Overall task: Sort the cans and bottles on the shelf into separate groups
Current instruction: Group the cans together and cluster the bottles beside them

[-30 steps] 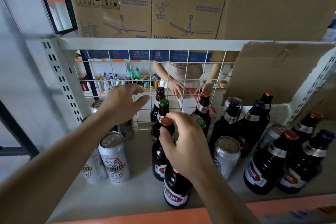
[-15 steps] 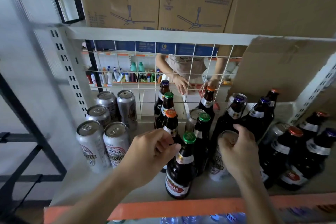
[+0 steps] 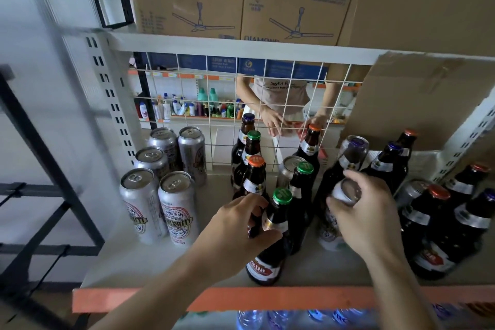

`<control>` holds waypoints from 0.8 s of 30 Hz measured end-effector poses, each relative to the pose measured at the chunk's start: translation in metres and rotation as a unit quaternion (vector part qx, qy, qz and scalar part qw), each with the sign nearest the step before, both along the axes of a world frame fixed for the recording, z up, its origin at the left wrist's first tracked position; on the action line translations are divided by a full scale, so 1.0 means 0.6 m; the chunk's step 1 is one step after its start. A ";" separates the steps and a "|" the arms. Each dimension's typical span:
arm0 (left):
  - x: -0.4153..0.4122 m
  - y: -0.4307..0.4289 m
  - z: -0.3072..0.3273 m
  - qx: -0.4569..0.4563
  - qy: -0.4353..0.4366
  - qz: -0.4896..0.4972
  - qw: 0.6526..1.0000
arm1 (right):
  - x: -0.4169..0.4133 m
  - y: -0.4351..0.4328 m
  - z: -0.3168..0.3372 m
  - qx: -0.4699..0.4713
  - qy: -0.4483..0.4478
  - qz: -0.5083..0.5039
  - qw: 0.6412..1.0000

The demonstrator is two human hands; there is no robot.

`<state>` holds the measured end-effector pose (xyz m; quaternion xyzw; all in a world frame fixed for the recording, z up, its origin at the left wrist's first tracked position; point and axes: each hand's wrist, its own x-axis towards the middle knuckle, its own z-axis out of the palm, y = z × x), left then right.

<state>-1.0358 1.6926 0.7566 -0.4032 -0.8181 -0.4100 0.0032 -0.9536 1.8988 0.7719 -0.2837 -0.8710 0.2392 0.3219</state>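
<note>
Left hand (image 3: 235, 225) round bottle (image 3: 265, 268), right (image 3: 369, 220) round can (image 3: 345, 191)

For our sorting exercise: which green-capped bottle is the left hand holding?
The front bottle, nearest the shelf edge: the left hand grips its neck. The other two green-capped ones stand farther back, not held.

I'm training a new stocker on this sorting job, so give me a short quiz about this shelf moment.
1. True or false: the right hand holds nothing.
2. The cap on the bottle that the left hand grips is: A orange, B green, C purple.
3. How many cans stand grouped at the left end of the shelf?
Key: 1 false, it grips a can; 2 B; 3 five.
</note>
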 end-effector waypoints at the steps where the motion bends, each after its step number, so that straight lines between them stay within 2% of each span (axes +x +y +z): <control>1: 0.000 0.001 0.000 -0.002 0.002 0.002 1.000 | 0.002 -0.005 0.020 0.016 0.019 -0.004 1.000; 7: 0.000 -0.001 0.002 -0.010 0.003 -0.001 1.000 | 0.009 -0.054 0.140 0.137 0.172 0.018 0.975; 11: -0.002 -0.003 0.004 -0.020 -0.003 -0.008 1.000 | 0.002 -0.093 0.199 0.170 0.271 0.061 0.946; 14: -0.005 -0.011 0.006 -0.021 -0.007 -0.001 1.000 | -0.014 -0.118 0.227 0.173 0.313 0.118 0.926; 17: -0.016 -0.031 0.029 0.011 -0.001 0.060 0.998 | -0.036 -0.146 0.243 0.152 0.317 0.193 0.916; 20: -0.038 -0.064 0.080 0.103 0.000 0.129 0.986 | -0.063 -0.176 0.244 0.140 0.295 0.256 0.910; 24: -0.063 -0.094 0.162 0.160 0.063 0.094 0.981 | -0.099 -0.222 0.220 0.148 0.239 0.317 0.906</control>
